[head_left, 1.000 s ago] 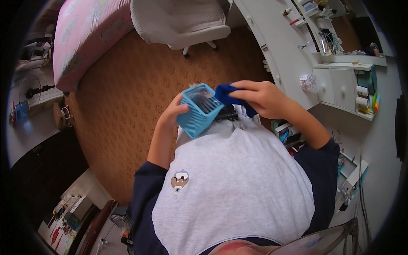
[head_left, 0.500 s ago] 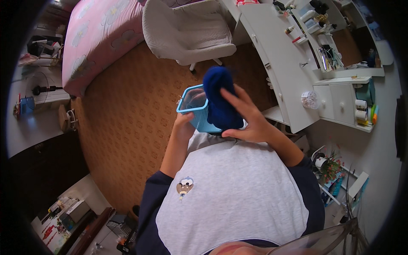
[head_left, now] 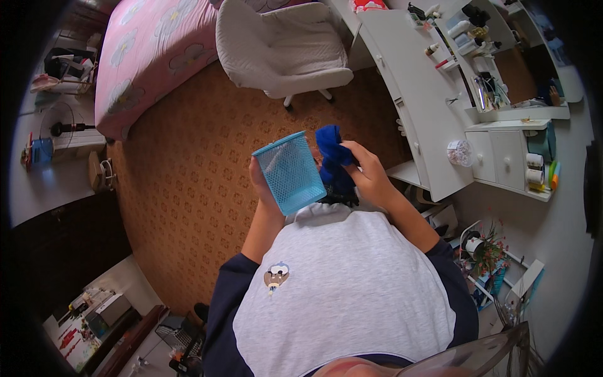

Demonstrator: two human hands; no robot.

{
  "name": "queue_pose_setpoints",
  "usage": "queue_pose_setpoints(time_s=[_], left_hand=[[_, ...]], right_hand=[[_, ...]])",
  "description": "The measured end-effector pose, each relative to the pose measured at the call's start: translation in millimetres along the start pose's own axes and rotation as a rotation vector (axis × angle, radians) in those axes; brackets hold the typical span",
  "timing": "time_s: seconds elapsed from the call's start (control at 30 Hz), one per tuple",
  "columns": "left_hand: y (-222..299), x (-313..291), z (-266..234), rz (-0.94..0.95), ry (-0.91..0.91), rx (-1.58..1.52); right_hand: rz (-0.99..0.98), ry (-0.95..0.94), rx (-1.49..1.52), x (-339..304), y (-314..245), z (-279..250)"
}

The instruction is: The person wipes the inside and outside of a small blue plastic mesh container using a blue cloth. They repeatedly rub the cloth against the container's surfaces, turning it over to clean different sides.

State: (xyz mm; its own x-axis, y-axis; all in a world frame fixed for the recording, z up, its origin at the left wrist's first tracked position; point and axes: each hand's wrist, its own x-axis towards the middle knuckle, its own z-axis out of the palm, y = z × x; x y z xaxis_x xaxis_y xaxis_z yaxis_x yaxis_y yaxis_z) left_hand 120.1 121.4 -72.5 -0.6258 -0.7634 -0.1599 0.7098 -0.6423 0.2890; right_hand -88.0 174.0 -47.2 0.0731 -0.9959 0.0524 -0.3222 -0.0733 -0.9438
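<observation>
In the head view, the left hand (head_left: 267,192) grips the blue mesh cup (head_left: 292,174) in front of the shirt (head_left: 345,283), its fingers mostly hidden; the right hand's (head_left: 373,176) grip is narrow, pinching the blue cloth (head_left: 333,149) just beside the cup. The work looks under way, with neither thing put down; how much is left cannot be told. The cup's rim points away from the body, its long axis leaning slightly left.
</observation>
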Motion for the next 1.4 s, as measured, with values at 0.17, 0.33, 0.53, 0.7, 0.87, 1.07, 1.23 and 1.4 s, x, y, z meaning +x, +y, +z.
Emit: queue_pose_setpoints(time_s=[0.17, 0.33, 0.53, 0.7, 0.87, 1.07, 1.23, 1.4], left_hand=[[1, 0, 9, 0.018, 0.011, -0.012], [9, -8, 5, 0.195, 0.178, 0.532], [27, -11, 7, 0.220, 0.153, 0.842], [23, -8, 17, 0.249, 0.149, 0.876], [15, -8, 16, 0.249, -0.017, 0.830], [19, -12, 22, 0.173, 0.049, 0.996], [36, 0, 31, 0.175, -0.153, 1.317], [41, 4, 46, 0.056, -0.164, 1.306]], right_hand=[[-0.122, 0.058, -0.626, 4, 3, -18], [0.115, 0.047, -0.910, 8, 5, -39], [0.213, 0.049, 0.197, 5, -3, -86], [-0.041, 0.166, 1.105, -20, -4, -80], [-0.423, -0.306, 0.163, 24, -57, -32], [-0.463, -0.465, -0.233, 27, -52, -12], [-0.548, -0.531, -0.499, 28, -39, -8], [-0.526, -0.525, -0.297, 26, -35, -10]])
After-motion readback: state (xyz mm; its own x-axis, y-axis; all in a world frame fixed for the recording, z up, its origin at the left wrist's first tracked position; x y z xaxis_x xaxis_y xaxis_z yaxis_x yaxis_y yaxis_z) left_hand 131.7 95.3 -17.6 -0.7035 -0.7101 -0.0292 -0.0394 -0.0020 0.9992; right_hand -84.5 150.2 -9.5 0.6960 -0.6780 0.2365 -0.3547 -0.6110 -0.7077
